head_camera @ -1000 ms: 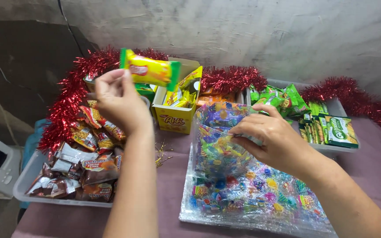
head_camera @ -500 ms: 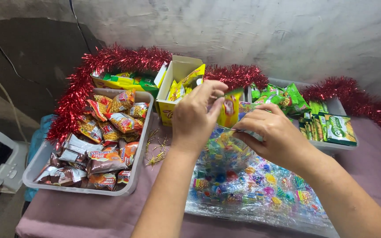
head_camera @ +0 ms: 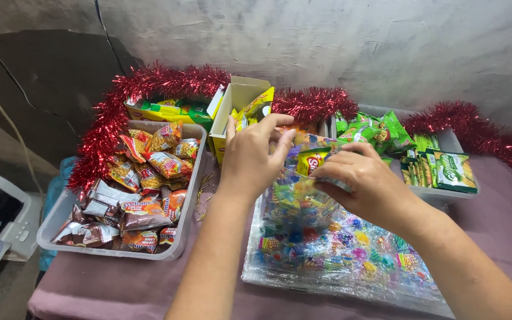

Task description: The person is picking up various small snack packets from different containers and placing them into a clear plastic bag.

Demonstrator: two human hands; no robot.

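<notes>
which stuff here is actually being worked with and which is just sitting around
In use: left hand, right hand, clear printed bag, yellow snack packet, stack of bags.
Lying about: grey tray of snacks, yellow box, red tinsel, green packets.

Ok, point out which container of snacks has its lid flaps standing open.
The yellow cardboard box behind the left hand: its flaps stand up, whereas the grey tray and the right tray have none.

Clear printed plastic bag, mouth held open above a stack of matching bags, yellow-green snack packet at its opening
</notes>
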